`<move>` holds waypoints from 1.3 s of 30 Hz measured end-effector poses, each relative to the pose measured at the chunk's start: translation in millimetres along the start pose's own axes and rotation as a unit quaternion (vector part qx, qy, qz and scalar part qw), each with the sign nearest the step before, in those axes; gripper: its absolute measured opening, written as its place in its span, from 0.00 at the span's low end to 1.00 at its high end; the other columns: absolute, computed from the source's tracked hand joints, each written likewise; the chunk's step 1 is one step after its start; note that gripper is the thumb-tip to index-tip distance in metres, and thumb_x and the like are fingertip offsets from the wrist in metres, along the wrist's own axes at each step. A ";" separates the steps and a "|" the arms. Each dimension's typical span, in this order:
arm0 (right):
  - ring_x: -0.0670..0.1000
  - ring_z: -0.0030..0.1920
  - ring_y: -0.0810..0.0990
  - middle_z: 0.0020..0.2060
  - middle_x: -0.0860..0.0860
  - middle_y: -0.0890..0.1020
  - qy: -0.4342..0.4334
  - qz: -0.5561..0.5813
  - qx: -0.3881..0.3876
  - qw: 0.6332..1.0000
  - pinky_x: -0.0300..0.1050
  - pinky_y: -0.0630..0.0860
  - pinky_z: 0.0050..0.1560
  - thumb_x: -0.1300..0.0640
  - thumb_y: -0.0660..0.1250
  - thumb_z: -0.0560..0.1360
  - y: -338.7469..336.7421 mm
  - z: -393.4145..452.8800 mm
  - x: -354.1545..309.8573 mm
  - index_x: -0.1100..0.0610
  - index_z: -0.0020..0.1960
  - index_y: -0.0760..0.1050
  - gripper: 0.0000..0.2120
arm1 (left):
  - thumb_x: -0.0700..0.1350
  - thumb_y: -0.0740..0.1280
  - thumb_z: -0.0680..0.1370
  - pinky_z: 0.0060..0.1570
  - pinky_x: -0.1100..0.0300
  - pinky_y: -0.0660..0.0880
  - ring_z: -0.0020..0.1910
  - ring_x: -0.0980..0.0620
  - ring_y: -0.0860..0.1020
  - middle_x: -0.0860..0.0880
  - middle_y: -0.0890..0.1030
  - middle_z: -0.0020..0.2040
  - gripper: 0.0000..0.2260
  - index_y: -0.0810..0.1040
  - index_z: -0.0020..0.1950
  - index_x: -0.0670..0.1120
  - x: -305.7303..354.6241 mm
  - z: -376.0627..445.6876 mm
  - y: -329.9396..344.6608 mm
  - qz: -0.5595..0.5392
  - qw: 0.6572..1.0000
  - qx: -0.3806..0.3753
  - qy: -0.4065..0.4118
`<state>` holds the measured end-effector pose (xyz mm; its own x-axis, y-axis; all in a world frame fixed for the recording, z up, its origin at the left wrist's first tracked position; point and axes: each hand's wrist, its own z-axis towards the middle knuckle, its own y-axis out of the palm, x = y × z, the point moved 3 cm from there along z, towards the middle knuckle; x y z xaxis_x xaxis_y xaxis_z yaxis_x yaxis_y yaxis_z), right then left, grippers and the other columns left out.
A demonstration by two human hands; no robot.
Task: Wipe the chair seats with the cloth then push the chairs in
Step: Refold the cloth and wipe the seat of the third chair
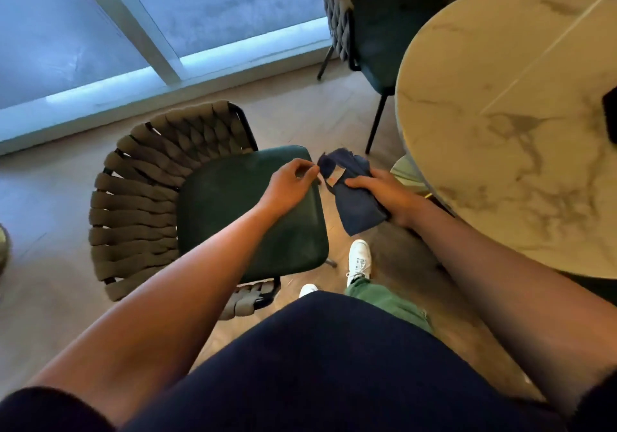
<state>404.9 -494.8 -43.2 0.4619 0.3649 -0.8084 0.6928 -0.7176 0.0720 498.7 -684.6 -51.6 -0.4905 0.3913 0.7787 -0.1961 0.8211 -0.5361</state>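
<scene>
A chair [140, 198] with a woven grey back and a dark green seat [233, 204] stands pulled out from the round marble table [500, 104], below my arms. Just right of the seat's far corner I hold a dark blue cloth [354, 201] in the air. My right hand [384, 194] grips the cloth's middle. My left hand [290, 181] hovers over the seat's right edge and pinches the cloth's upper corner. A second chair [377, 31] of the same kind stands at the table's far side, its seat partly under the tabletop.
A large floor-level window [133, 31] runs along the far left. A dark flat object [609, 114] lies at the table's right edge. My white shoes [359, 258] stand on the wooden floor between the near chair and the table.
</scene>
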 end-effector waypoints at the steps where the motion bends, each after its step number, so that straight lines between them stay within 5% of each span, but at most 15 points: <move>1: 0.47 0.45 0.85 0.45 0.52 0.85 0.009 0.058 0.016 0.998 0.38 0.78 0.42 0.60 0.67 0.81 1.2 -7.5 8.2 0.59 0.65 0.76 0.13 | 0.52 0.65 0.83 0.49 0.75 0.72 0.47 0.62 0.79 0.50 0.82 0.58 0.12 0.79 0.62 0.48 1.5 -5.9 0.2 0.042 0.999 0.005 0.028; 6: 0.52 0.54 0.84 0.55 0.56 0.83 0.001 0.235 0.085 0.968 0.45 0.80 0.55 0.60 0.62 0.84 -4.4 -54.6 48.4 0.59 0.70 0.73 0.15 | 0.55 0.62 0.84 0.63 0.55 0.74 0.62 0.50 0.78 0.48 0.77 0.67 0.17 0.77 0.68 0.49 2.2 -34.0 23.3 0.193 0.967 -0.084 0.144; 12: 0.55 0.57 0.82 0.56 0.56 0.84 -0.009 -0.044 0.292 0.955 0.59 0.77 0.63 0.54 0.69 0.80 -35.1 -129.2 95.0 0.54 0.61 0.78 0.11 | 0.59 0.59 0.84 0.70 0.48 0.71 0.71 0.46 0.74 0.49 0.72 0.75 0.21 0.72 0.74 0.52 13.5 -55.1 84.0 0.337 0.883 -0.171 0.278; 15: 0.56 0.59 0.80 0.57 0.56 0.84 0.031 -0.104 0.342 0.933 0.53 0.77 0.61 0.54 0.69 0.80 -53.0 -171.9 115.9 0.57 0.63 0.79 0.13 | 0.59 0.58 0.85 0.72 0.47 0.68 0.74 0.45 0.70 0.48 0.69 0.77 0.23 0.69 0.77 0.51 27.5 -66.3 119.5 0.367 0.850 -0.195 0.325; 28: 0.56 0.57 0.81 0.56 0.56 0.83 0.094 -0.055 0.399 0.910 0.51 0.77 0.58 0.57 0.69 0.80 -144.2 -342.1 262.0 0.59 0.64 0.77 0.14 | 0.58 0.57 0.84 0.77 0.45 0.62 0.80 0.45 0.60 0.46 0.62 0.81 0.25 0.63 0.80 0.50 112.3 -167.0 303.7 0.418 0.754 -0.303 0.406; 39: 0.58 0.55 0.80 0.54 0.56 0.82 0.106 -0.091 0.448 0.883 0.53 0.76 0.56 0.56 0.67 0.81 -266.1 -505.6 352.9 0.57 0.66 0.76 0.15 | 0.60 0.57 0.84 0.75 0.46 0.64 0.78 0.45 0.65 0.46 0.66 0.79 0.26 0.63 0.80 0.50 190.7 -289.5 477.8 0.435 0.722 -0.311 0.439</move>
<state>663.7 124.9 -52.3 0.5476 0.5566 -0.6248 0.0936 -0.7828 -0.6152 557.2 -97.3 -64.8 0.5826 0.7599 0.2883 0.4147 0.0271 -0.9096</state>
